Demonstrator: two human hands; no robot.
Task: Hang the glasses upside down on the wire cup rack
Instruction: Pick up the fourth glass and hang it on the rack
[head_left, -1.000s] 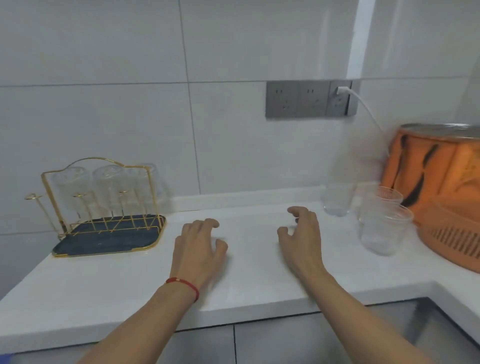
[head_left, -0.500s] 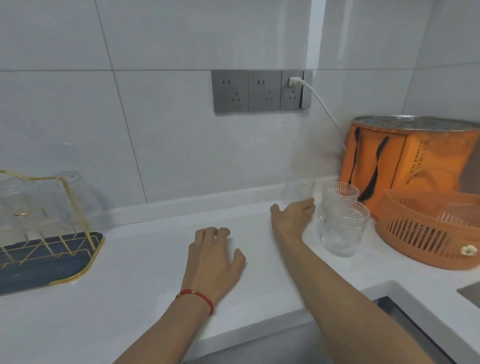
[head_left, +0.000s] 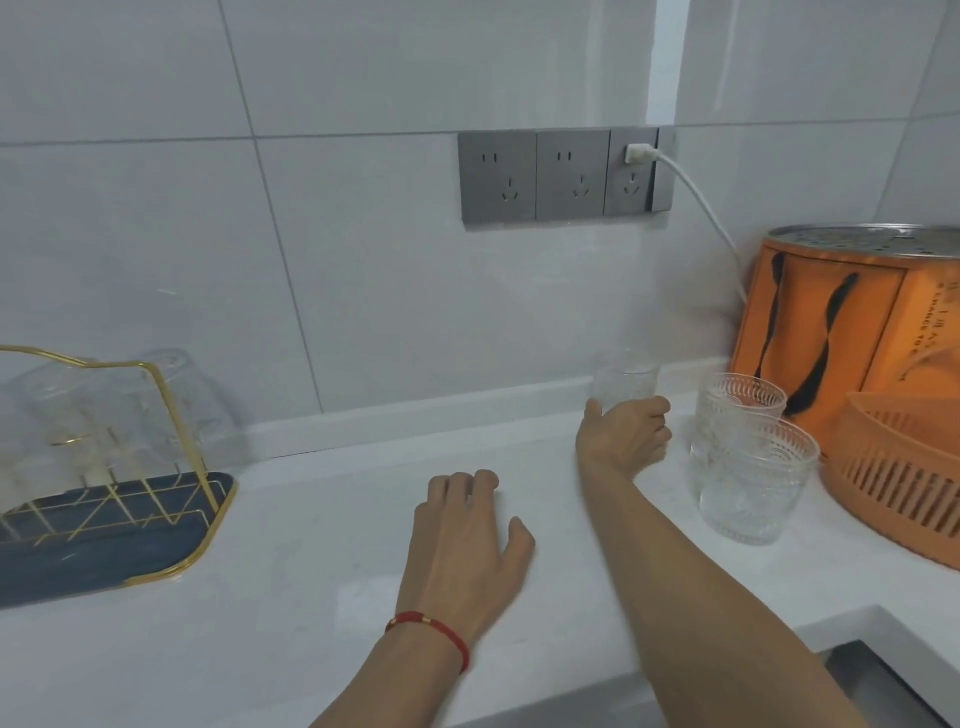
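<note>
My right hand (head_left: 626, 439) is wrapped around a clear ribbed glass (head_left: 625, 382) that stands upright on the white counter near the back wall. To its right stand two more clear ribbed glasses, one behind (head_left: 740, 402) and one in front (head_left: 753, 480), both upright. My left hand (head_left: 465, 545) rests palm down on the counter, fingers apart, holding nothing. The gold wire cup rack (head_left: 156, 415) on a dark blue tray (head_left: 98, 561) sits at the far left, with clear glasses (head_left: 182, 395) hanging upside down on it.
An orange slotted basket (head_left: 898, 478) and an orange bag under a metal lid (head_left: 852, 332) crowd the right end. A white cable (head_left: 696, 200) runs down from the grey wall sockets. A sink edge (head_left: 883, 675) shows at the lower right.
My right hand reached forward and closed around the glass by the wall. The view shifted right, so the rack slid toward the left edge. My left hand stayed flat on the counter.
</note>
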